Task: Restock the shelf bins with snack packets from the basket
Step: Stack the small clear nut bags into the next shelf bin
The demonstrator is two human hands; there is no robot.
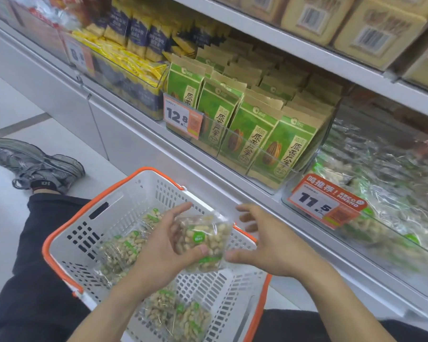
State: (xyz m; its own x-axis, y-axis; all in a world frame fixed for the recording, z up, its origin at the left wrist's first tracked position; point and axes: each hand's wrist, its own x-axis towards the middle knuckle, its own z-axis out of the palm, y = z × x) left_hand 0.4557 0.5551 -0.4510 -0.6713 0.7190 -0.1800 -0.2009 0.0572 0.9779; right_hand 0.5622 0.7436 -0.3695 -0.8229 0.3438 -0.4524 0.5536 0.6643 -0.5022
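A clear peanut packet point(204, 241) with a green round label is held above the white basket point(124, 201) with the orange rim. My left hand point(161, 248) grips it, thumb across its lower front and fingers behind. My right hand point(265, 245) is at the packet's right edge, thumb touching its lower corner, fingers spread and apart from it. Several more peanut packets point(124, 250) lie in the basket. The clear shelf bin point(386, 218) at the right, behind the 11.5 price tag point(328, 202), holds the same kind of packets.
A clear bin of green seed bags point(235, 124) with a 12.8 tag sits left of the peanut bin; yellow and dark blue packets point(134, 53) fill the bin further left. Boxes stand on the shelf above. My dark-trousered leg and grey shoe point(35, 164) stretch left of the basket.
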